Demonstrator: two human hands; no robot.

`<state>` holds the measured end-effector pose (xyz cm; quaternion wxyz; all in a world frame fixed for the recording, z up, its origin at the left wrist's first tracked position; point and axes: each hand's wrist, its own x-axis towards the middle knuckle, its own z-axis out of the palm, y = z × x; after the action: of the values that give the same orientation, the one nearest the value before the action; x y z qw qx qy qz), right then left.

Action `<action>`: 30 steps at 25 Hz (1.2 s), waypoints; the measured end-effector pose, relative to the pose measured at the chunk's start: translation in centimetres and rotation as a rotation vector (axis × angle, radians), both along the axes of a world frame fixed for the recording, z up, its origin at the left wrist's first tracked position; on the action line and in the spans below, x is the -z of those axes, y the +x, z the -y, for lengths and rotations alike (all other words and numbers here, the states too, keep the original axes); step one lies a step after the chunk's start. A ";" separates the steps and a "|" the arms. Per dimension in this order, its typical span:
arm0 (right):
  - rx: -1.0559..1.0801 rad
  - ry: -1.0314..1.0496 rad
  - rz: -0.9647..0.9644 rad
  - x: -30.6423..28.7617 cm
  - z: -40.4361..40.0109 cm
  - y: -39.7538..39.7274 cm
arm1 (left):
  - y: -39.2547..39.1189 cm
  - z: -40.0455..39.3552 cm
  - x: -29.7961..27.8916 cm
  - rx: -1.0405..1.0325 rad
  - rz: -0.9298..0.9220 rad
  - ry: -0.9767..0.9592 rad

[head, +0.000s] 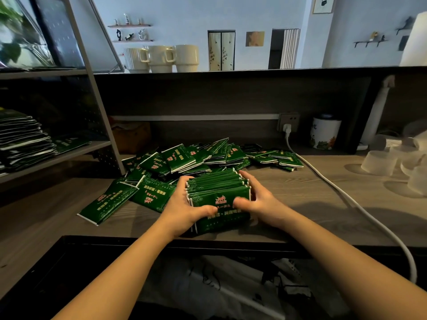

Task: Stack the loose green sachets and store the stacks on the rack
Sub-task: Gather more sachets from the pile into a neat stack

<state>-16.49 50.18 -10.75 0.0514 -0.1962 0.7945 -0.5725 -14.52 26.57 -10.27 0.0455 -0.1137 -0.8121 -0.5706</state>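
A thick stack of green sachets (219,192) stands on edge on the wooden counter near its front edge. My left hand (184,211) grips the stack's left side with the thumb on the front sachet. My right hand (258,199) grips its right side, thumb also on the front. Behind and to the left lies a loose pile of green sachets (184,158), some spread flat toward the left (111,202). The metal rack (69,155) stands at the left, and several sachet stacks (23,139) lie on its shelf.
A white power cable (346,195) runs from a wall socket (288,122) across the counter's right side. A white tin (324,133) and several frosted plastic cups (381,162) stand at the right. Mugs (161,57) sit on the upper ledge. An open dark bin (208,285) lies below the counter edge.
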 end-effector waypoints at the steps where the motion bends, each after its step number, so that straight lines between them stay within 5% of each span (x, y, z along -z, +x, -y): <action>1: 0.049 -0.025 -0.021 0.1 0.2 -0.6 | 0.3 0.7 -0.1 -0.048 -0.021 0.024; 6: 0.428 0.115 -0.299 -0.5 -0.3 -4.6 | -0.1 3.6 -0.7 -0.208 -0.118 0.154; 15: 0.465 0.502 -0.400 -1.0 0.0 -10.8 | -2.1 4.4 0.6 -0.232 -0.055 0.297; 25: 0.723 0.101 -0.277 -0.9 2.0 -11.8 | -2.0 4.1 0.5 -0.195 0.006 0.279; 30: 0.768 -0.209 0.096 -1.2 2.7 -11.4 | -1.9 4.1 0.4 -0.184 0.017 0.264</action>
<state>-27.91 47.51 -9.51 -0.1495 0.1378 0.7441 -0.6364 -16.38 22.43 -10.69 0.1052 -0.0268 -0.7373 -0.6667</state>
